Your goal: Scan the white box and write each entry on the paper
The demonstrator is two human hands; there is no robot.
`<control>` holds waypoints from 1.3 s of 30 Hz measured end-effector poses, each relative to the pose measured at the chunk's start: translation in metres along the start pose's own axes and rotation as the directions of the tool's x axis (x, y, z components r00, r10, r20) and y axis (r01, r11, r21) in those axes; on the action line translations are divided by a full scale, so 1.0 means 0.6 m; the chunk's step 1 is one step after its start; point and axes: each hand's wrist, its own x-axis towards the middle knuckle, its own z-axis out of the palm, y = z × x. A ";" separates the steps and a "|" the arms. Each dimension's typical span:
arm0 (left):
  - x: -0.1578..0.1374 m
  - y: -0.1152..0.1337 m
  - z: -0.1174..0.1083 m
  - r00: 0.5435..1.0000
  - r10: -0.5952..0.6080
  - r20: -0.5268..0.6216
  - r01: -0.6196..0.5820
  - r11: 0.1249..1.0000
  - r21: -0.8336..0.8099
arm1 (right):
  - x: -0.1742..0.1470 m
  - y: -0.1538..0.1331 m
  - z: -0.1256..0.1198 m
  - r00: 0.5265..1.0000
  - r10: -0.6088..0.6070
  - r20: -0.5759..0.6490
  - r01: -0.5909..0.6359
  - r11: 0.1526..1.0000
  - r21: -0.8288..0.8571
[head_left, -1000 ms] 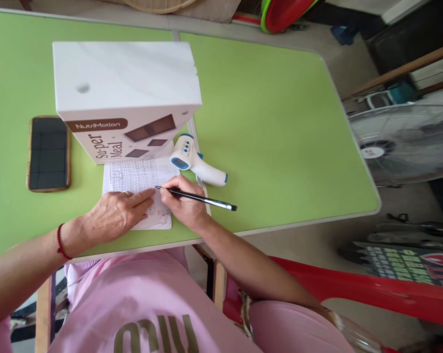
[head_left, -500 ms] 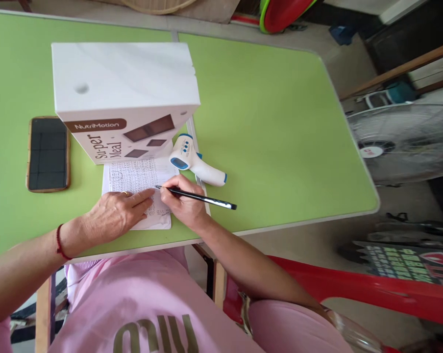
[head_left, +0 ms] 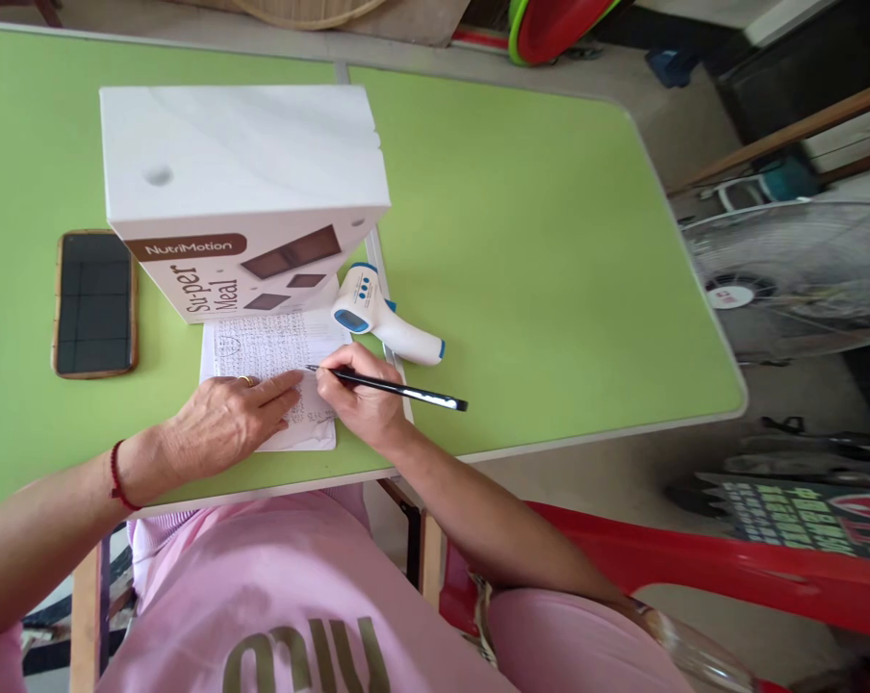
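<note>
A black pen [head_left: 398, 387] is pinched in my right hand [head_left: 363, 393], its tip on a sheet of paper [head_left: 258, 345] covered in handwriting. My left hand [head_left: 233, 423] lies over the lower left of the paper, fingers stretched out and fingertips close to the pen tip. A tall white NutriMotion box [head_left: 243, 154] stands just behind the paper and hides its far edge. To the right of the box, a white and blue infrared thermometer [head_left: 384, 318] lies on its side, close above my right hand.
A phone [head_left: 94, 303] in a brown-edged case lies left of the box on the green table [head_left: 550, 250]. Past the table's right end stands a fan [head_left: 781, 279]. A red plastic chair [head_left: 695, 563] is below the table edge at right.
Almost nothing differs. The pen's back end has shifted very slightly to the right, while my left hand stays in place on the paper.
</note>
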 end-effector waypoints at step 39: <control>0.003 -0.002 -0.006 0.999 0.003 -0.036 -0.004 1.000 -0.017 | 0.000 0.000 -0.002 0.999 0.016 -0.036 -0.016 1.000 -0.002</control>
